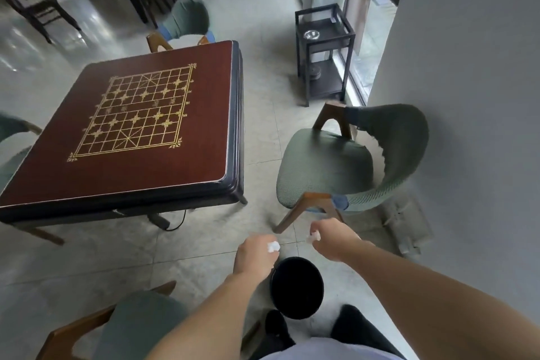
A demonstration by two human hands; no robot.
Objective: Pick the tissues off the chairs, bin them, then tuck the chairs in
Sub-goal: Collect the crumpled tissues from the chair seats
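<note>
My left hand (254,256) grips a crumpled white tissue (273,247) just above the far rim of a black bin (296,291) that stands on the floor between my arms. My right hand (331,238) pinches a second white tissue (313,237) a little beyond the bin. A green chair (327,168) with wooden legs stands pulled out to the right of the table, its seat bare. Another green chair (140,327) is at my lower left, close to my arm.
A dark red table (204,137) with a gold chess grid fills the left middle. A green chair (188,22) sits tucked at its far side and another chair (13,137) at its left edge. A black side stand (324,52) is by the window. A grey wall (467,96) lies right.
</note>
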